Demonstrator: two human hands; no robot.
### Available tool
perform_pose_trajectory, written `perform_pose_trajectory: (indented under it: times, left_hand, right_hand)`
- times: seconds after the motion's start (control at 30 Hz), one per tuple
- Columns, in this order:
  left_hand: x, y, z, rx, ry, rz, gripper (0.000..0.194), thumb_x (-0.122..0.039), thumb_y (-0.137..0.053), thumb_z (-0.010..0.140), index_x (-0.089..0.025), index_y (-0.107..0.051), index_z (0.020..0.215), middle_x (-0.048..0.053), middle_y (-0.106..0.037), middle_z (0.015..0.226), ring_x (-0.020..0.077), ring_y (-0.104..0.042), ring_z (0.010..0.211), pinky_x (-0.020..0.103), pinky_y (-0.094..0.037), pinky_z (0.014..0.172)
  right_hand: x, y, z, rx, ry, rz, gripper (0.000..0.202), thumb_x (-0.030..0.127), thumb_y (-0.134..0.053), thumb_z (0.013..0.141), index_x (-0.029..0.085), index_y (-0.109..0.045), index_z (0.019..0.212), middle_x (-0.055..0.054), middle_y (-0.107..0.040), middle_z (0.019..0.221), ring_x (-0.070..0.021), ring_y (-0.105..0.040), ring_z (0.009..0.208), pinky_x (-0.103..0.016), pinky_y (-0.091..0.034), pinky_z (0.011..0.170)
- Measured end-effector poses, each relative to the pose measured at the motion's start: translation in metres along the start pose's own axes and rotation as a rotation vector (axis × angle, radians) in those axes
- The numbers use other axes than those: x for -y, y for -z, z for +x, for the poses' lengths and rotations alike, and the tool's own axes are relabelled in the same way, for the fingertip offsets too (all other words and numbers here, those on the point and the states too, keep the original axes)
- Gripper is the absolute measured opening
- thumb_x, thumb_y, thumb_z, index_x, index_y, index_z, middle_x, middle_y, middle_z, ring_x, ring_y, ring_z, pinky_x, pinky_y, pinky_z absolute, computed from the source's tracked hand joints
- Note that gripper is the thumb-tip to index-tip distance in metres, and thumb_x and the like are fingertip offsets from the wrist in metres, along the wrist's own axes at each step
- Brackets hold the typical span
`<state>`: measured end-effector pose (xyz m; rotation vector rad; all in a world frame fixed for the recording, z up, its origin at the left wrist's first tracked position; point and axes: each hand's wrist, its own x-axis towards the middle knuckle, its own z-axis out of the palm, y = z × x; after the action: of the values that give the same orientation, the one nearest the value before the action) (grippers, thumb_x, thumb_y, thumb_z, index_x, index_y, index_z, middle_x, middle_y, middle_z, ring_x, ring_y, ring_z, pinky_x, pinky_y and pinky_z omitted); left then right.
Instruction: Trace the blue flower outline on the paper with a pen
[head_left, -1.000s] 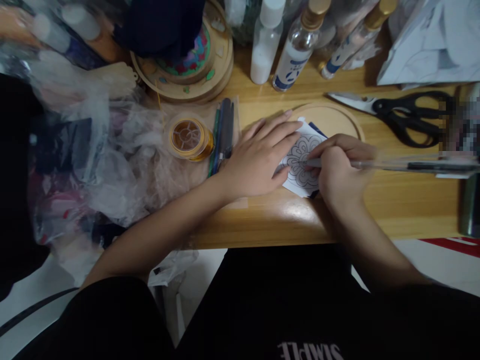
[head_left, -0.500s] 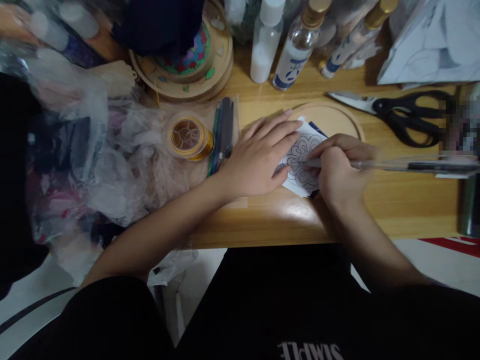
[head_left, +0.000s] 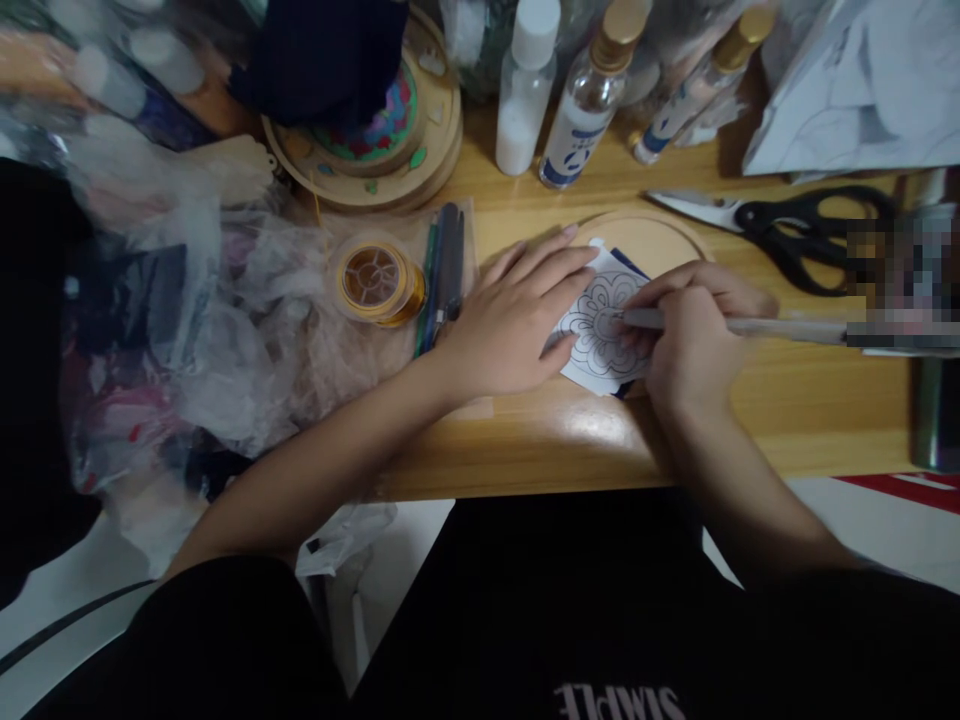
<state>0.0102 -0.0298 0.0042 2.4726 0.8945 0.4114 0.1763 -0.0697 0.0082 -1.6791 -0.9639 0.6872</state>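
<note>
A white paper (head_left: 592, 350) with a flower pattern in dark lines lies near the middle of the table, on dark blue material (head_left: 628, 262). Under them is a round wooden disc (head_left: 667, 235), partly covered. My left hand (head_left: 517, 320) lies flat with its fingers spread, their tips on the left part of the paper. My right hand (head_left: 694, 335) is closed round a grey pen (head_left: 787, 328), whose tip is at the flower's centre. The pen's far end reaches into a blurred patch at the right.
Black-handled scissors (head_left: 780, 225) lie at the right. Bottles (head_left: 577, 130) stand at the back. A spool of golden thread (head_left: 379, 283) and several pens (head_left: 448, 260) are left of my left hand. Crumpled plastic bags (head_left: 247, 340) cover the left side.
The pen in my right hand has swung a little, and my right hand has shifted slightly right. My left hand stays on the paper. The whole view has moved slightly.
</note>
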Motion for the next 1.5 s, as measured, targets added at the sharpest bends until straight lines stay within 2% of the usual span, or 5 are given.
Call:
perform_pose_trajectory:
  times: [0.23,0.43,0.67,1.37,1.5]
  left_hand:
    - [0.0,0.001,0.0,0.006,-0.003,0.019,0.048,-0.019,-0.061,0.091,-0.01,-0.058,0.138,0.015,-0.051,0.157,0.0316,-0.037,0.153,0.05,-0.03,0.126]
    - [-0.001,0.001,0.0,0.003,0.0,0.025,0.05,-0.018,-0.061,0.09,-0.01,-0.057,0.139,0.015,-0.051,0.157,0.0314,-0.037,0.153,0.05,-0.031,0.126]
    - [-0.001,0.001,-0.001,-0.005,-0.009,0.014,0.048,-0.018,-0.06,0.09,-0.012,-0.057,0.138,0.013,-0.05,0.158,0.0307,-0.037,0.154,0.051,-0.03,0.126]
    - [0.002,-0.002,-0.001,-0.009,-0.016,0.01,0.051,-0.019,-0.056,0.09,-0.012,-0.055,0.14,0.012,-0.048,0.16,0.0303,-0.035,0.155,0.051,-0.028,0.126]
    - [0.002,-0.002,-0.001,0.008,-0.008,0.014,0.05,-0.02,-0.055,0.091,-0.012,-0.055,0.14,0.013,-0.048,0.159,0.0302,-0.034,0.155,0.05,-0.027,0.127]
  right_hand:
    - [0.01,0.009,-0.001,-0.06,0.019,0.117,0.019,0.011,-0.049,0.07,0.02,-0.062,0.06,0.002,-0.056,0.048,-0.0111,-0.051,0.04,-0.025,-0.033,0.039]
    - [0.007,0.017,-0.009,0.084,0.163,0.037,0.02,0.013,-0.051,0.067,0.021,-0.067,0.06,0.004,-0.06,0.051,-0.0111,-0.053,0.043,-0.024,-0.039,0.042]
    - [-0.005,0.013,-0.01,0.13,0.15,-0.061,0.021,0.015,-0.05,0.067,0.022,-0.065,0.054,0.003,-0.062,0.049,-0.0126,-0.051,0.042,-0.026,-0.041,0.045]
    - [-0.004,0.015,-0.011,0.143,0.157,-0.147,0.021,0.013,-0.051,0.073,0.021,-0.065,0.059,0.002,-0.062,0.054,-0.0118,-0.056,0.05,-0.025,-0.045,0.051]
    - [-0.001,0.013,-0.012,0.088,0.104,-0.113,0.021,0.014,-0.048,0.069,0.022,-0.064,0.057,0.003,-0.059,0.05,-0.0119,-0.053,0.043,-0.024,-0.039,0.042]
